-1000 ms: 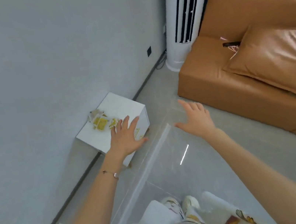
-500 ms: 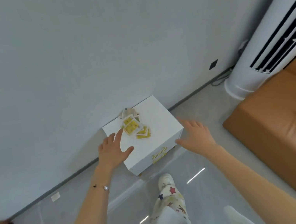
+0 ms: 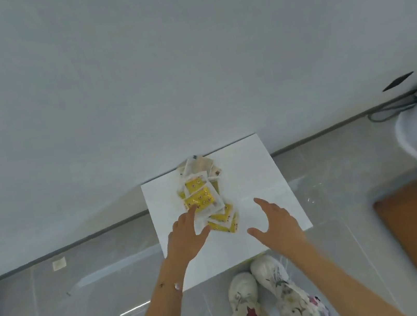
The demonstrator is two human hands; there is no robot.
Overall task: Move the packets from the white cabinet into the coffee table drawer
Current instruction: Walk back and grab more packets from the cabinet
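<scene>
The packets (image 3: pixel 203 199), yellow and white, are lying in a loose overlapping pile on top of the white cabinet (image 3: pixel 254 178), toward its rear left, near the wall (image 3: pixel 134 74). The left hand (image 3: pixel 187 236) is hovering at the pile's near edge with its fingers extended. Its grip is released, and contact with the nearest packet cannot be confirmed. The right hand (image 3: pixel 278 224) is hovering over the bare cabinet top beside the pile, grip released, fingers spread, holding nothing. The cabinet is standing on the tiled floor (image 3: pixel 74 302) against the wall. The person's white shoes (image 3: pixel 242 286) are standing at its front edge.
</scene>
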